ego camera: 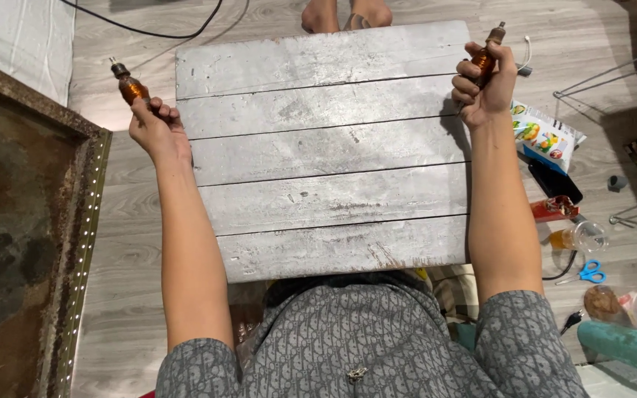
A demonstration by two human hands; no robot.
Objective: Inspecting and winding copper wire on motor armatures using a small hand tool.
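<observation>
A grey wooden plank board (326, 155) lies flat in front of me. My left hand (158, 131) is out past the board's left edge, closed around a small motor part with copper windings (130, 85). At the board's upper right corner my right hand (481, 85) grips a second copper-wound part (486, 55), its shaft pointing up and away. Both arms are stretched forward, one along each side of the board.
A rusty metal frame (75, 221) fills the left side. Right of the board lie a snack packet (547, 136), a black phone (554, 184), blue scissors (590, 271), a plastic cup (580, 237) and a teal bottle (624, 346). Another person's feet (346, 15) rest beyond the board.
</observation>
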